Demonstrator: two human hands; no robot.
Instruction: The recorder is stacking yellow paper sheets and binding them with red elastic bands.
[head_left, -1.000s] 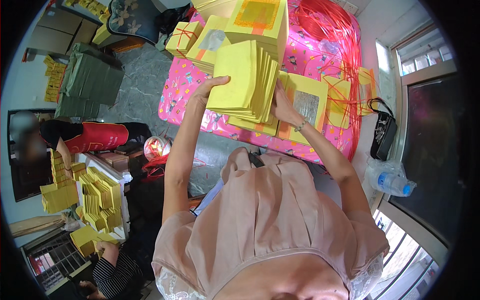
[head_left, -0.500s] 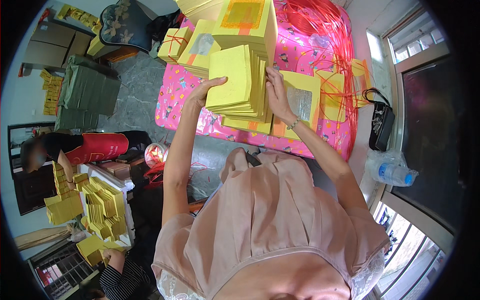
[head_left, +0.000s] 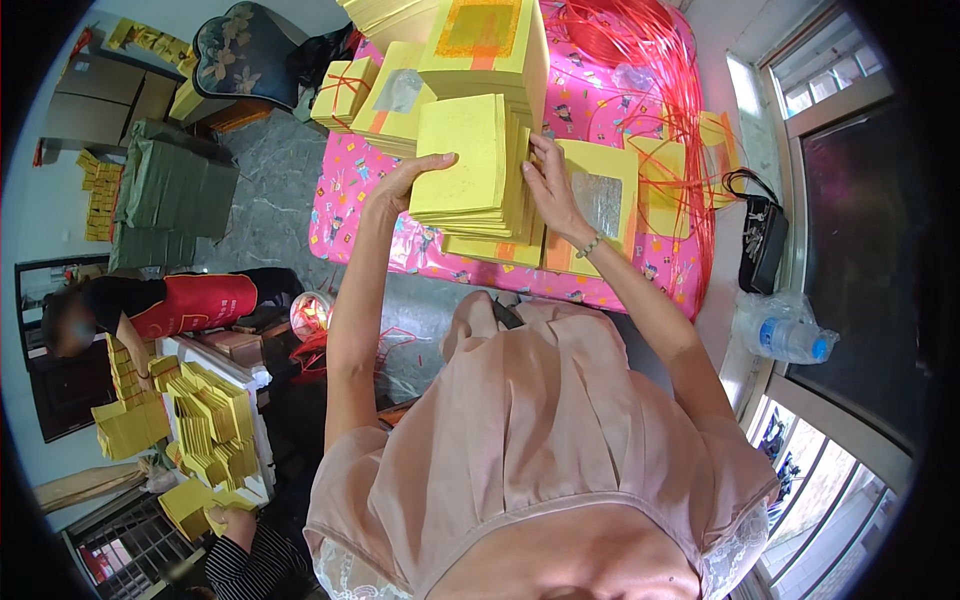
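Note:
Over the near side of a table with a pink patterned cover, I hold a thick stack of yellow paper (head_left: 460, 150) between my two hands. My left hand (head_left: 405, 185) grips its left side, with the thumb lying on top and the other fingers hidden underneath. On the right side, the fingers and thumb of my right hand (head_left: 553, 190) press against the uneven sheet edges. Just beyond the stack stands a tall yellow block (head_left: 485, 65) of paper with an orange panel. Beside my right wrist lies a yellow pack (head_left: 603, 185) with a shiny silver patch.
Red plastic string (head_left: 670, 110) spreads over the table's right side. At the far left sits a small string-tied yellow bundle (head_left: 343, 92). A black bag (head_left: 762, 240) and a bottle in plastic (head_left: 790, 338) are by the window. Two people handle yellow paper at another table (head_left: 262, 430).
The sheets fanned out on the stack's right side have drawn closer together. My right hand has shifted slightly along that edge; my left hand keeps its grip.

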